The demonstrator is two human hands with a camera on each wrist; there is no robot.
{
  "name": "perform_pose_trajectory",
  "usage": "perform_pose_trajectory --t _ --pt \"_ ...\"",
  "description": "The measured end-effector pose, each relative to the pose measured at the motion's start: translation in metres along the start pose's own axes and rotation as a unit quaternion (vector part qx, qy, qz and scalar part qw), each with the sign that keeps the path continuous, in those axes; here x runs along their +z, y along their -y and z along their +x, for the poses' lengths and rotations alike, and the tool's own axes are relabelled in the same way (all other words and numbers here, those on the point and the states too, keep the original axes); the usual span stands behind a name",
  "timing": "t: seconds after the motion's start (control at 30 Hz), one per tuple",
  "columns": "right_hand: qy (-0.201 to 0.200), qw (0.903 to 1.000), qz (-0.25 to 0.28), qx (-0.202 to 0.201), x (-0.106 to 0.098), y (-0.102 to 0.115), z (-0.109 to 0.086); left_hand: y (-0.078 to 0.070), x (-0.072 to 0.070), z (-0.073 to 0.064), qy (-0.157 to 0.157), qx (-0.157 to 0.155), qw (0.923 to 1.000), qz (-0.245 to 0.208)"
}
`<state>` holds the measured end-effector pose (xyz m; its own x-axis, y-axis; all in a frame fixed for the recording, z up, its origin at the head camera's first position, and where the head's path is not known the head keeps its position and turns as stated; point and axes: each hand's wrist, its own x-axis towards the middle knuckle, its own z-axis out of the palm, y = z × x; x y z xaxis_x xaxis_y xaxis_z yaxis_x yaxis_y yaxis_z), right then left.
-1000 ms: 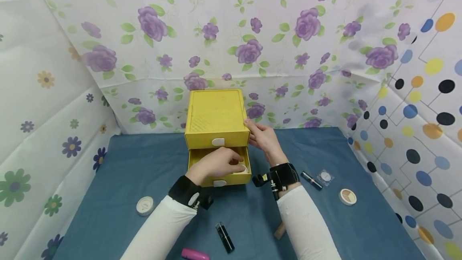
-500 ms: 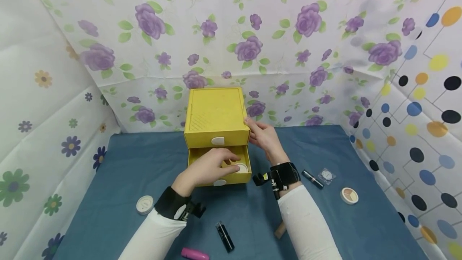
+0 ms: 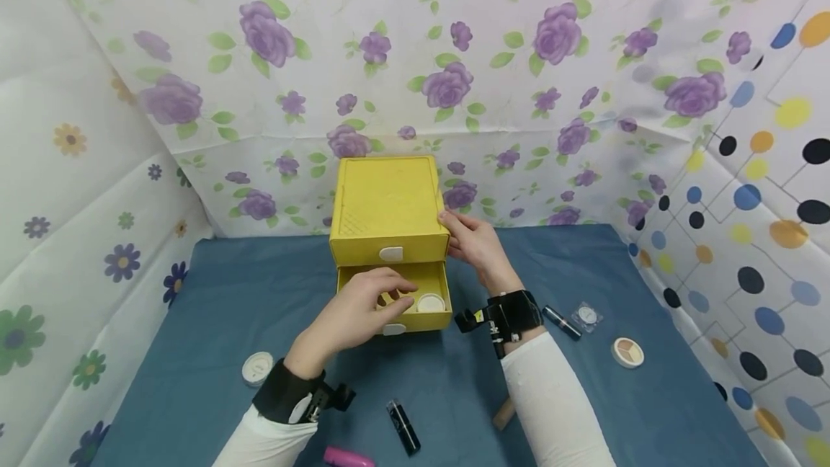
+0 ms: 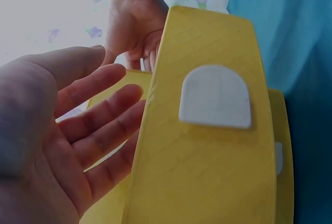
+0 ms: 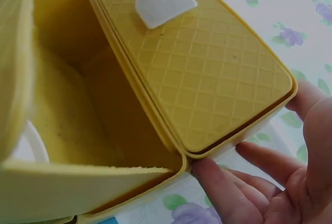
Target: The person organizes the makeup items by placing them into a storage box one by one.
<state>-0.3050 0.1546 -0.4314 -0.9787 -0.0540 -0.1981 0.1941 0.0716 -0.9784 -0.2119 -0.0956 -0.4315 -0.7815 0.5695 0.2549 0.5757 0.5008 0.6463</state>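
Observation:
A yellow drawer box (image 3: 389, 197) stands at the back of the table, its top drawer closed. The drawer (image 3: 424, 321) below is pulled out and holds a round white compact (image 3: 431, 303) at its right end. My left hand (image 3: 353, 312) hovers over the left part of this drawer, fingers apart and holding nothing. In the left wrist view its fingers (image 4: 104, 115) are spread behind the drawer front with its white tab (image 4: 215, 97). My right hand (image 3: 478, 247) rests against the box's right side, thumb at the top edge, fingertips (image 5: 207, 169) touching the side wall.
On the blue cloth lie a white round case (image 3: 257, 368), a black lipstick tube (image 3: 403, 427), a pink tube (image 3: 348, 457), a brown item (image 3: 503, 414), another dark tube (image 3: 562, 322), a small clear case (image 3: 586, 316) and a three-shade palette (image 3: 627, 352). Patterned sheets (image 3: 402, 42) hang behind.
My left hand has come away from the white compact and moved left and back toward me, leaving the compact in the drawer. My right hand has stayed at the box's side.

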Motion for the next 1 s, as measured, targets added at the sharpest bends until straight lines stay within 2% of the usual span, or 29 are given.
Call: perform_pose_trajectory --t 0.27,0.37,0.5,0.7,0.83,1.0 --pt "-0.003 0.9999 -0.001 -0.01 -0.001 0.004 -0.003 0.006 -0.016 -0.015 -0.021 -0.014 0.9996 0.012" --pt "-0.003 1.0 0.0 -0.009 0.0 0.003 -0.003 0.011 -0.025 -0.027 -0.04 -0.02 0.9989 0.015" --pt "-0.002 1.0 0.003 -0.007 0.002 0.001 -0.003 0.021 -0.037 -0.047 -0.066 -0.044 0.9967 0.016" --pt "-0.003 0.9998 0.003 -0.017 0.003 0.0 -0.003 0.04 -0.049 -0.071 -0.079 -0.083 0.9922 0.049" --pt "-0.001 0.9998 0.001 -0.019 0.004 0.0 -0.003 0.055 -0.055 -0.087 -0.053 -0.111 0.9901 0.069" --pt "0.003 0.9999 0.002 -0.015 0.005 -0.001 -0.003 0.074 -0.057 -0.107 0.02 -0.168 0.98 0.104"
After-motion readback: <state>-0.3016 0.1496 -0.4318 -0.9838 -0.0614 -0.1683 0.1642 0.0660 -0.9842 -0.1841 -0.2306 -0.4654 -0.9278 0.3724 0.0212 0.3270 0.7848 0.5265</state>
